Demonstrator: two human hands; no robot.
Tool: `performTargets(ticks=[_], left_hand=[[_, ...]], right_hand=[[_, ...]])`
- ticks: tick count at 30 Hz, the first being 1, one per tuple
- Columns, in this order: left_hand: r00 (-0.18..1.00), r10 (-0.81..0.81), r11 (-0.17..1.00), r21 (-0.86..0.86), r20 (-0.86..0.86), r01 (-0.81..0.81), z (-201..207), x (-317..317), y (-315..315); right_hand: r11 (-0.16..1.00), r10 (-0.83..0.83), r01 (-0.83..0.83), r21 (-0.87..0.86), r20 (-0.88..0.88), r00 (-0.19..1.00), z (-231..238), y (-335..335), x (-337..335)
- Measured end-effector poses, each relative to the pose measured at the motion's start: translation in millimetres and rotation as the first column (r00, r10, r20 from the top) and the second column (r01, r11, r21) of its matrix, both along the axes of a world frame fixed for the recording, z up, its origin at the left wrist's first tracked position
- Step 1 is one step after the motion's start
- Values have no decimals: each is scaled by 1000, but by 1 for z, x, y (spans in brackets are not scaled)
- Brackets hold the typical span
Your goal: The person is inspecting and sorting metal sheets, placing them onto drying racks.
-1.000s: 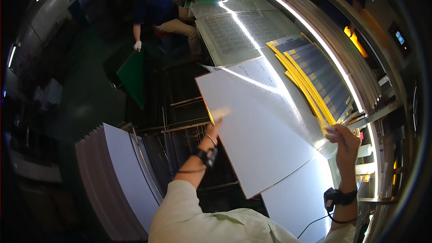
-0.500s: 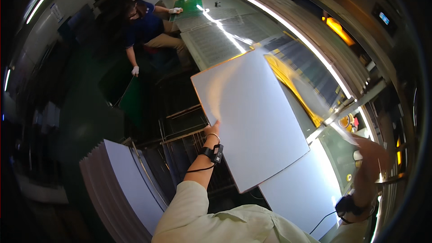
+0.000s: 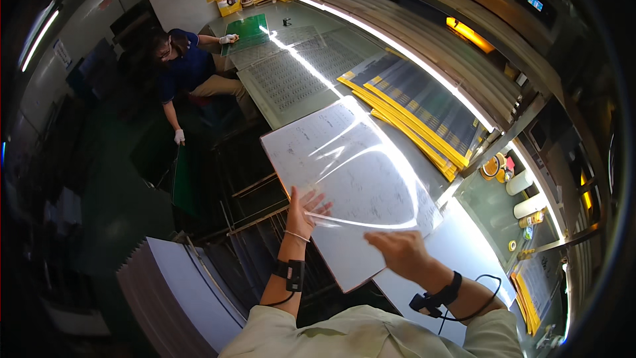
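A clear film sheet [image 3: 358,179] with faint printed marks and bright curved reflections lies over a white board [image 3: 348,262]. My left hand [image 3: 305,213] is at the board's left edge, fingers spread, at the film's near left corner; it grips nothing. Below the film's near edge, my right hand [image 3: 401,253] hovers over the board, slightly blurred. Its fingers stretch to the left, close together, and nothing shows in them. Under the board's right side lies another white sheet [image 3: 457,252].
Dark sheets with yellow edges [image 3: 417,109] lie beyond the board under a light tube. White rolls [image 3: 530,205] and tape stand on the right. A stack of boards [image 3: 172,278] is at lower left. At far left a gloved person [image 3: 182,66] handles green sheets [image 3: 248,32].
My right hand has come from the far right to the board's near part. The clear film now lies over the board. My left hand has spread its fingers at the board's edge.
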State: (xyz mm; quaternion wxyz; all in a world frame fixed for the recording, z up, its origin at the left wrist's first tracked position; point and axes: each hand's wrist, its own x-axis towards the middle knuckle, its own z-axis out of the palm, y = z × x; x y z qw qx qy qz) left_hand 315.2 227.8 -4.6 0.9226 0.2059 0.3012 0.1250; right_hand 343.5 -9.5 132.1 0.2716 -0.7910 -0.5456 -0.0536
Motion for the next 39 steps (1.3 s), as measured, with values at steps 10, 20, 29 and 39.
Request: performTargets(ticks=[10,20,29,39], left_hand=[[965,-238,939,231,-108,257,-34,-25,15],[985,-100,985,125,-138,117,-45,-38,14],[998,-60,992,113,-33,63,11,-1,0],[946,-308,895,305,-103,324,3,-23,-50]], right_hand=[[902,-405,297,-312,-378,833,-78,2,220],[710,-661,660,-247,91,745,-140,-22,227],[859,-468,116,-499,-857,-218,-98,-144,-2],[669,161,742,-41,-967,-199,-80,-126,-49]])
